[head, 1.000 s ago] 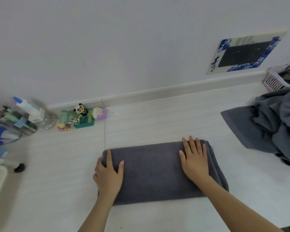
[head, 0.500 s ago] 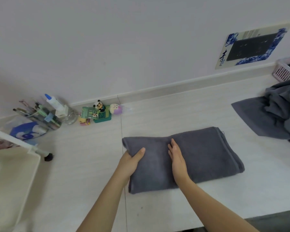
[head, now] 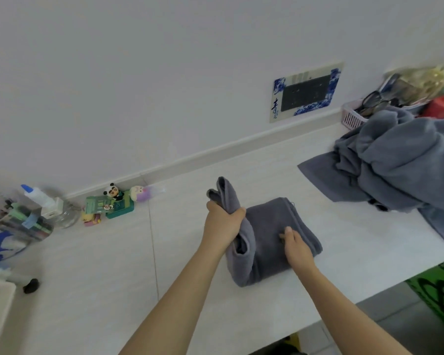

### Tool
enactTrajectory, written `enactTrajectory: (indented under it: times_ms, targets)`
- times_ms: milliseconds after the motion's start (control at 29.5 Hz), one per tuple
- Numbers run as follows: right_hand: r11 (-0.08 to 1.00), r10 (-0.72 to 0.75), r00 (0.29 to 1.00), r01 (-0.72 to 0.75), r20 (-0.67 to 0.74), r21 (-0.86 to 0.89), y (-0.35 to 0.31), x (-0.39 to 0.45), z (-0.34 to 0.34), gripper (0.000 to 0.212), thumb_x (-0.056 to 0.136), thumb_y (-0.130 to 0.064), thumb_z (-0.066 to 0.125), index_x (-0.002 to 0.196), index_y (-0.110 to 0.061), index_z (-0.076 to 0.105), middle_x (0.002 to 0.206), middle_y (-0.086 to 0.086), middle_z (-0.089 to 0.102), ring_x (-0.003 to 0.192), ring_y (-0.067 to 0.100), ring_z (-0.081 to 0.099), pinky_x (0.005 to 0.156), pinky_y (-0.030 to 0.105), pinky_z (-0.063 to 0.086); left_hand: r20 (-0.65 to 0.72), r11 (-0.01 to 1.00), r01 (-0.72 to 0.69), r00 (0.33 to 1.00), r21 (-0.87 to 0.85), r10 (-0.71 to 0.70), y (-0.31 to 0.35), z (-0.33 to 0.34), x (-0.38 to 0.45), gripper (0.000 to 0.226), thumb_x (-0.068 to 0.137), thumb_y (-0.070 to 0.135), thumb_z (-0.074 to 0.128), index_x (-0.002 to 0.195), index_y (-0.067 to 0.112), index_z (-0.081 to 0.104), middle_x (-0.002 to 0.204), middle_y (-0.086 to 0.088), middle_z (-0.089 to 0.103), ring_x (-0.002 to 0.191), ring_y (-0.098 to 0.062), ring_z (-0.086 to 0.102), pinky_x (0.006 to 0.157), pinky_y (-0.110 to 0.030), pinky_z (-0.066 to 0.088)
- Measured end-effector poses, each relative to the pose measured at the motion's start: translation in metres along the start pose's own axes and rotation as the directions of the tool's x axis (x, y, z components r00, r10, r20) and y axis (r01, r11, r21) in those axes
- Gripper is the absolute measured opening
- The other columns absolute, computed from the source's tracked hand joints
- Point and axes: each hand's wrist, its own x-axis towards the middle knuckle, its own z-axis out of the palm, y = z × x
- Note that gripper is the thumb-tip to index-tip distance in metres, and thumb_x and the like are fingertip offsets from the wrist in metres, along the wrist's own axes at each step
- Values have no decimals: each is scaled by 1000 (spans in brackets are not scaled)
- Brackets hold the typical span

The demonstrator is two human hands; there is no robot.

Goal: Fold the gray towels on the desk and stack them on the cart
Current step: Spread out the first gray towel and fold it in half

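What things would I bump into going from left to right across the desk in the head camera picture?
Glue bottle → panda toy → left hand → folded towel → right hand → towel pile.

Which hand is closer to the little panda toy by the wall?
The left hand. It grips the lifted end of the gray towel, just right of the panda toy. The right hand presses on the towel, farther right and nearer the desk's front edge.
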Motion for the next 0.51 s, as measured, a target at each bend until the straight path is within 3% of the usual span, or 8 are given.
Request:
enactTrajectory:
  times_ms: [34, 102, 170, 271, 339, 407, 509]
  targets:
    - [997, 27, 998, -31, 53, 74, -1, 6, -7, 58, 101, -45, 20, 135, -7, 47, 135, 10, 54, 125, 28, 47, 108, 39, 32, 15, 1000, -22, 1000, 1, 22, 7, 14, 1, 63, 90, 29, 62, 136, 6, 26, 118, -7, 55, 88, -18, 55, 71, -25, 43]
    - [949, 78, 975, -137, 210, 282, -1, 16, -20, 66, 99, -54, 17, 138, -7, 41, 134, 13, 54, 125, 27, 48, 110, 38, 32, 27, 997, -65, 998, 50, 64, 14, 41, 3, 67, 91, 28, 61, 138, 3, 22, 91, 2, 56, 72, -11, 55, 56, -17, 44]
    - [869, 84, 939, -233, 334, 437, 4, 28, -36, 77, 94, -62, 14, 142, -5, 34, 134, 17, 54, 124, 28, 51, 109, 39, 36, 29, 989, -76, 997, 127, 73, 13, 73, 11, 64, 90, 30, 60, 134, 3, 23, 76, 5, 52, 63, -9, 53, 55, -22, 47]
    - [750, 70, 904, -326, 421, 575, 15, 43, -60, 83, 90, -67, 14, 141, -5, 38, 124, 15, 61, 113, 27, 60, 93, 39, 48, 24, 986, -38, 999, 164, 35, 9, 117, 30, 46, 89, 29, 61, 116, 9, 30, 93, -7, 63, 78, -22, 63, 69, -35, 54]
    - [723, 57, 893, -345, 446, 598, 14, 39, -64, 79, 92, -65, 13, 135, -7, 44, 119, 11, 64, 108, 25, 61, 84, 37, 50, 24, 981, -32, 999, 192, 28, -2, 128, 36, 40, 89, 30, 61, 110, 13, 31, 105, -9, 61, 88, -24, 62, 74, -34, 53]
    - [807, 68, 904, -298, 423, 509, 11, 42, -71, 73, 94, -63, 18, 130, -10, 51, 119, 8, 64, 110, 23, 59, 86, 37, 50, 64, 969, -34, 998, 245, 19, -14, 145, 43, 36, 90, 35, 59, 108, 16, 34, 112, -7, 57, 92, -21, 60, 74, -30, 50]
    - [988, 9, 961, -51, 278, 143, -2, 46, -75, 53, 94, -57, 35, 120, -17, 59, 118, -2, 61, 111, 18, 56, 92, 33, 45, 163, 983, 20, 985, 182, -51, -16, 153, 49, 33, 96, 43, 44, 114, 16, 43, 113, -8, 57, 88, -18, 61, 69, -29, 54]
